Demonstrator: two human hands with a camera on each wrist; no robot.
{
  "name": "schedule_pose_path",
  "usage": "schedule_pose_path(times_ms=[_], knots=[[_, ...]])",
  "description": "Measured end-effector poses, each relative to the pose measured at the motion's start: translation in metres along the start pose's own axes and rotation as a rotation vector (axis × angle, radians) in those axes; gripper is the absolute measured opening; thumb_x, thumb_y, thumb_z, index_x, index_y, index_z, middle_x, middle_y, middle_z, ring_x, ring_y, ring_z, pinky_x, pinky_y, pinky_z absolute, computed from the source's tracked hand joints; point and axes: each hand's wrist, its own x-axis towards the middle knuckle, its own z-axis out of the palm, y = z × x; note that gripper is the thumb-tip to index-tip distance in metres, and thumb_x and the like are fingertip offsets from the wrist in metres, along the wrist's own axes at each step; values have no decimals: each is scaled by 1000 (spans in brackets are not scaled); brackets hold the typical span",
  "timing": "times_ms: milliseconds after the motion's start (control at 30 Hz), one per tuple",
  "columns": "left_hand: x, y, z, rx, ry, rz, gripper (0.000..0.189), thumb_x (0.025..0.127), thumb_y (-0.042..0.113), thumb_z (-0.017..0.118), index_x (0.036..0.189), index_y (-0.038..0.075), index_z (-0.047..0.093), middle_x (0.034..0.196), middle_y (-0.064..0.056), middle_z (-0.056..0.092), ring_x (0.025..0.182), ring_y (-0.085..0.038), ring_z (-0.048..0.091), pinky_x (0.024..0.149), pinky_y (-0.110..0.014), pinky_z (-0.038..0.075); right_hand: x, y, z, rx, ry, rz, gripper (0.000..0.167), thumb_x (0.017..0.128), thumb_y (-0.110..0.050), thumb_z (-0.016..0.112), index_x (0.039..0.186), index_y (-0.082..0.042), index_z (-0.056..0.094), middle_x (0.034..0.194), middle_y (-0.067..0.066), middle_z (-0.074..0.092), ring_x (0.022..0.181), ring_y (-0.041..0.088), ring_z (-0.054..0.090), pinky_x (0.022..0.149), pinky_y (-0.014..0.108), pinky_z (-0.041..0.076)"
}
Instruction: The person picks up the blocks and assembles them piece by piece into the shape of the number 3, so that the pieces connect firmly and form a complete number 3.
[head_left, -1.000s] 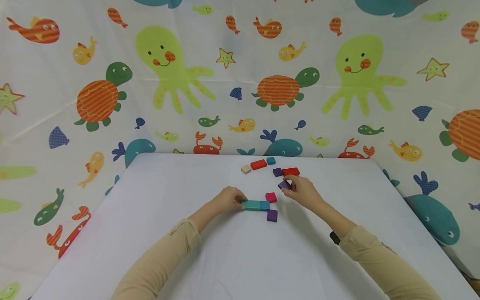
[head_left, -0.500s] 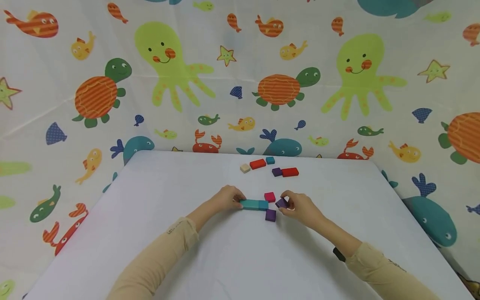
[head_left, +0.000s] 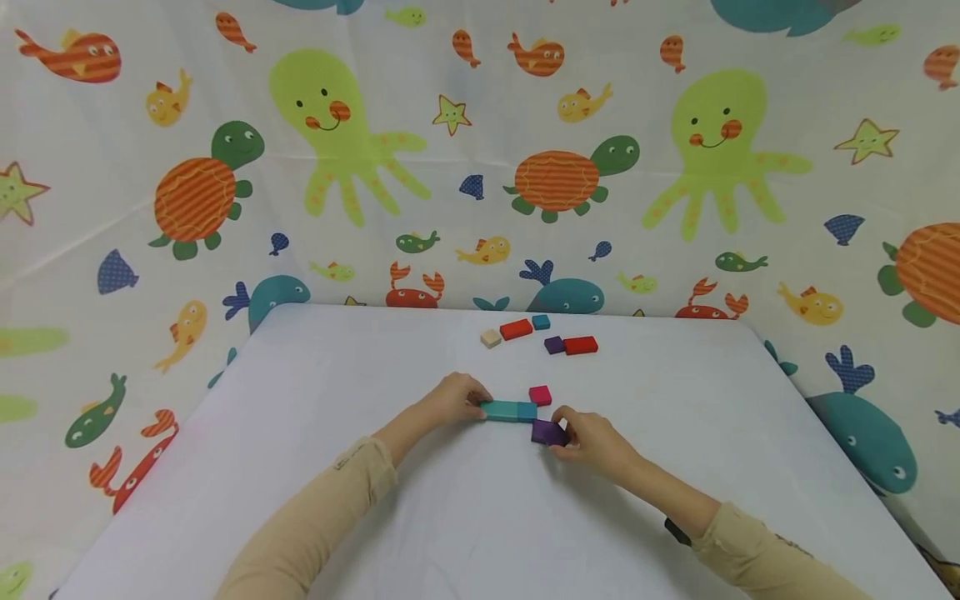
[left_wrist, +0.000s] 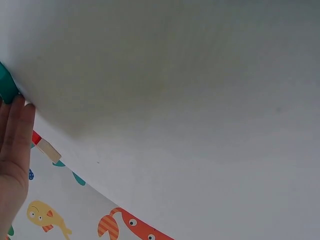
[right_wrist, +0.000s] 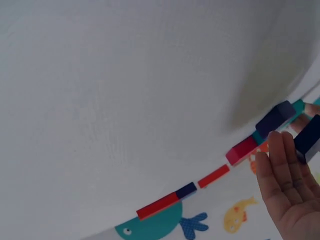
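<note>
My left hand [head_left: 453, 398] holds the left end of a long teal block [head_left: 500, 411] between fingers and thumb. A shorter blue block [head_left: 527, 412] adjoins its right end. Behind that lies a pink-red block [head_left: 540, 396], and at its front right corner a purple block [head_left: 539, 432]. My right hand [head_left: 597, 440] pinches a second purple block [right_wrist: 309, 137] close at the right side of the first, overlapping it in the head view. In the left wrist view, fingertips of the left hand [left_wrist: 14, 145] meet the teal block [left_wrist: 7, 86].
Farther back on the white table [head_left: 360, 358] lie a cream block [head_left: 491, 338], a red block [head_left: 516, 330] and a small blue block [head_left: 541, 322]. Right of them, a purple block [head_left: 554, 345] touches another red block [head_left: 581, 345]. A patterned cloth [head_left: 480, 167] hangs behind.
My right hand has brought the held purple block forward from near the back red block to beside the front purple block. The left hand stays on the teal block.
</note>
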Motion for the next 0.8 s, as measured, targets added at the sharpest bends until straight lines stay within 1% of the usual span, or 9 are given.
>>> schedule_pose_path(times_ms=[167,267,333,400,500,600,700,800], knots=[[-1,0,-1,-8,-1,-25,27,80,7,73,107,5,70,104,-6,70,93,-15,65,86,-29,53,-4,-4,8,-51,-25,-60,37,78,-17,76,109,-9,58,86,2,65,74,9,56,65,21,54],[0,-1,0,-7,1,-15,27,80,7,73,107,5,70,104,-6,70,93,-15,65,87,-29,53,-7,-7,12,-68,-56,-65,36,78,-15,76,108,-7,59,84,3,66,71,11,55,64,24,54],[2,-1,1,5,0,0,27,80,8,73,107,5,70,103,-6,70,94,-16,65,87,-29,53,-9,-9,15,-102,-78,-58,36,77,-14,77,106,-5,59,84,4,65,72,12,55,67,27,55],[2,-1,1,14,-8,3,27,81,8,73,108,4,70,104,-6,70,94,-16,65,87,-29,53,-11,-10,18,-152,-89,-72,35,77,-14,76,105,-2,59,83,7,65,74,15,57,69,31,56],[2,-1,1,22,-11,2,27,81,8,73,107,4,70,103,-7,70,94,-16,65,87,-29,53,-13,-11,23,-251,-69,-137,33,78,-15,76,101,1,59,84,10,64,77,18,59,71,34,56],[2,-1,1,10,-3,-6,27,81,8,73,107,4,70,104,-7,70,95,-17,65,87,-30,53,-13,-10,26,-305,-18,-193,32,79,-18,75,98,1,59,82,10,64,74,17,58,67,31,55],[2,-2,1,7,6,-5,27,81,8,73,107,4,70,104,-7,71,94,-17,66,87,-30,53,-14,-9,25,-303,-1,-179,30,78,-22,76,92,-1,59,75,5,61,68,12,52,60,23,49],[3,-1,1,16,4,-11,26,81,9,72,107,4,70,104,-7,71,94,-16,66,87,-29,53,-17,-6,21,-260,-16,-132,30,76,-23,78,84,-3,58,69,1,56,63,10,45,56,21,42]])
